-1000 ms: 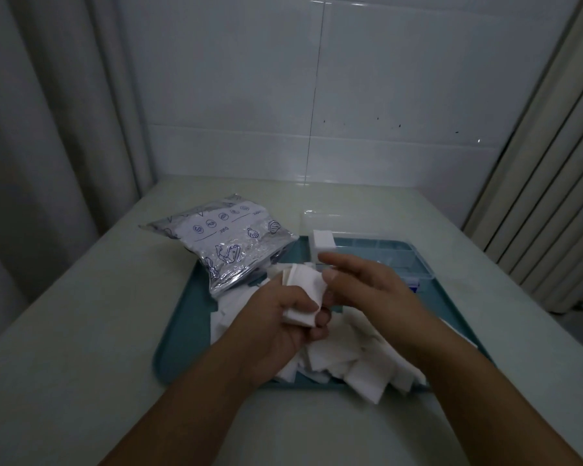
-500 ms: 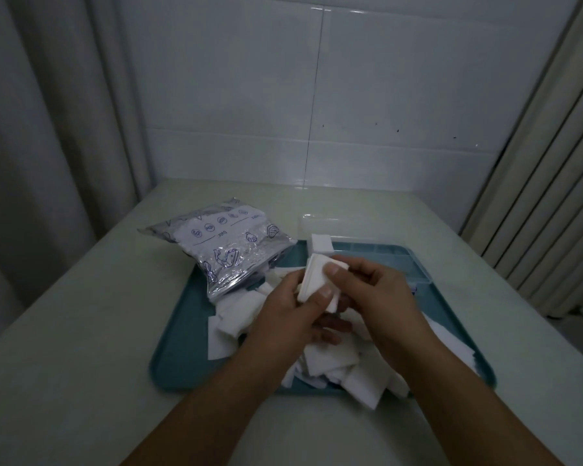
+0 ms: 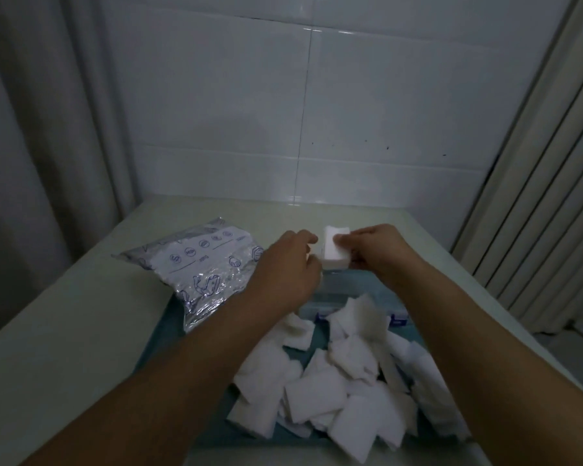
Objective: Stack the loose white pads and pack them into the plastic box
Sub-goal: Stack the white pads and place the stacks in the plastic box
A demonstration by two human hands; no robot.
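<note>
A dim room is seen from a head-worn camera looking down at a pale table (image 3: 64,331) set against a white tiled wall (image 3: 367,129), with grey curtains hanging on both sides. Two bare forearms are stretched forward over a teal tray (image 3: 169,334) that rests on the table. At the far end of the tray, a neat stack of white pads (image 3: 334,252) is held between the two hands. The stack is gripped on its right side by the right hand (image 3: 381,252), with the thumb and fingertips pinched against it. The left hand (image 3: 286,267) is placed against the left side of the stack with its fingers curled inward; how firmly they hold the stack cannot be told, since they are hidden behind the back of the hand. Just below the stack, a clear plastic box (image 3: 330,297) is seen lying on the tray, partly covered by the hands and by pads. Nearer the camera, a loose pile of white pads (image 3: 344,381) is scattered across the tray, the pads overlapping at many angles. To the left, a shiny silver packet (image 3: 202,270) printed with blue symbols is lying partly on the tray's edge and partly on the table.
</note>
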